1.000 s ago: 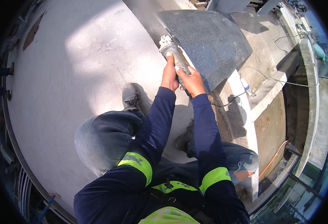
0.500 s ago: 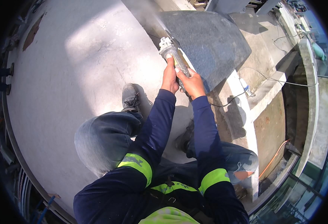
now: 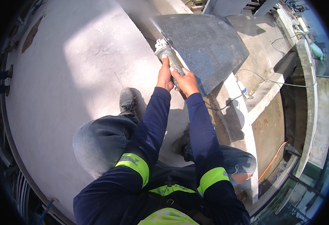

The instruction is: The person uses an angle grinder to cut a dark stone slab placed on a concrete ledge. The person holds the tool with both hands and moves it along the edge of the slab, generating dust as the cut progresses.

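Observation:
Both my hands grip a dusty angle grinder (image 3: 167, 52) in the upper middle of the head view. My left hand (image 3: 165, 77) wraps the body near its head, thumb on top. Just behind it, my right hand (image 3: 187, 82) closes round the rear of the body. The thin disc (image 3: 160, 27) stands edge-on along the left edge of a dark grey stone slab (image 3: 209, 45). Pale dust blurs the air beyond the disc. Whether the disc touches the slab I cannot tell.
The slab lies over a concrete ledge (image 3: 251, 150). A black cable (image 3: 224, 107) runs right from the grinder to a blue-and-white connector (image 3: 245, 92). Right of the ledge is a recess with an orange hose (image 3: 273, 161). My boot (image 3: 128, 101) rests on the pale floor (image 3: 52, 86).
The grinder and both hands sit slightly lower and further left in the picture, while the whole scene has also shifted a little left. Both hands keep their hold.

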The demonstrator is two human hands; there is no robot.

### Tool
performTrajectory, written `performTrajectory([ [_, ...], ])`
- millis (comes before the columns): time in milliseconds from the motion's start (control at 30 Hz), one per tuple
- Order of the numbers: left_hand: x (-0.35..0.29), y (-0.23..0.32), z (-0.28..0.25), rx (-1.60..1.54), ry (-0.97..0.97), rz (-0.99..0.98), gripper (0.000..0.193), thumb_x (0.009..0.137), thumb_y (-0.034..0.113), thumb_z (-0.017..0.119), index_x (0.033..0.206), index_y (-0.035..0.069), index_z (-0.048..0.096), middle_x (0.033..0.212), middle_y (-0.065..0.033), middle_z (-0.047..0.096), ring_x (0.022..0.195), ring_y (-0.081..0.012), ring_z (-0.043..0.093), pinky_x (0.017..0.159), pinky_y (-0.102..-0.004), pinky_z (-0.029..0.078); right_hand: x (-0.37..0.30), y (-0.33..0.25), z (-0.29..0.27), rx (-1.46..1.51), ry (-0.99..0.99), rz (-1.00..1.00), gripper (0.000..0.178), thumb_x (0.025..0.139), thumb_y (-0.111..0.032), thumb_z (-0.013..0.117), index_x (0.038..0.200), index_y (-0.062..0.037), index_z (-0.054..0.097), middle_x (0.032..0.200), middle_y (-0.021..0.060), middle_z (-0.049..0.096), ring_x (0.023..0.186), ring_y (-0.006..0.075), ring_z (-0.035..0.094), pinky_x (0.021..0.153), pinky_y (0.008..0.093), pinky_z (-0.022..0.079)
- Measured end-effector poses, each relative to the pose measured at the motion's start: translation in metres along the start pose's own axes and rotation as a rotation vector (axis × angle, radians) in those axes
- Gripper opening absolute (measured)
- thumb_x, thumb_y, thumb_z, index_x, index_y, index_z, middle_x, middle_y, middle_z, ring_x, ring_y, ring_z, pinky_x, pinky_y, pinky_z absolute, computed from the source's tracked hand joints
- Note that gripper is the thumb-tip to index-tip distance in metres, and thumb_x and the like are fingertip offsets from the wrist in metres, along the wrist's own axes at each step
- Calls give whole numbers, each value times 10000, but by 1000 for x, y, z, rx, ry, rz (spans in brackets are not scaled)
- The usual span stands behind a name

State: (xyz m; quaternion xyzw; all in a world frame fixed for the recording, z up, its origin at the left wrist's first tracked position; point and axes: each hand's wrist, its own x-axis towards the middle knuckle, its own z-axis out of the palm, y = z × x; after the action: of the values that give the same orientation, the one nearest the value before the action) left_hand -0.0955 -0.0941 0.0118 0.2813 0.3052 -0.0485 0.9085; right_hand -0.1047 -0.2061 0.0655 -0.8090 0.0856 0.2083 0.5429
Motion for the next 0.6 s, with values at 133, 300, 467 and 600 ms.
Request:
performTrajectory([
  [133, -9, -1, 6, -63, 26, 27, 794, 1165, 732, 562, 1515, 23, 626, 1210, -186, 772, 1066, -319, 772, 974, -498, 637, -7, -5, -2, 28, -21, -7, 630, 1003, -487, 870, 1388, 7, 802, 894, 86, 787, 679, 162, 741, 532, 344, 599],
  [300, -22, -3, 7, -49, 29, -5, 803, 1160, 739, 568, 1487, 8, 638, 1194, -178, 776, 1050, -310, 774, 963, -493, 639, -19, -4, -6, 69, -12, -2, 612, 1006, -461, 881, 1391, 8, 800, 899, 79, 790, 683, 153, 736, 521, 339, 590],
  [467, -27, -8, 6, -74, 13, 9, 795, 1154, 737, 584, 1454, 5, 653, 1149, -176, 781, 1007, -302, 779, 923, -479, 648, -26, -3, -8, 46, -10, -12, 641, 1005, -466, 887, 1414, 17, 788, 924, 91, 803, 697, 151, 743, 534, 338, 591],
  [600, -29, -11, 6, -81, 19, 9, 794, 1150, 739, 591, 1442, 4, 660, 1127, -173, 782, 992, -294, 779, 906, -470, 649, -30, -5, -11, 27, 5, -2, 685, 1002, -471, 890, 1449, 33, 764, 939, 108, 812, 708, 154, 752, 554, 343, 597],
])
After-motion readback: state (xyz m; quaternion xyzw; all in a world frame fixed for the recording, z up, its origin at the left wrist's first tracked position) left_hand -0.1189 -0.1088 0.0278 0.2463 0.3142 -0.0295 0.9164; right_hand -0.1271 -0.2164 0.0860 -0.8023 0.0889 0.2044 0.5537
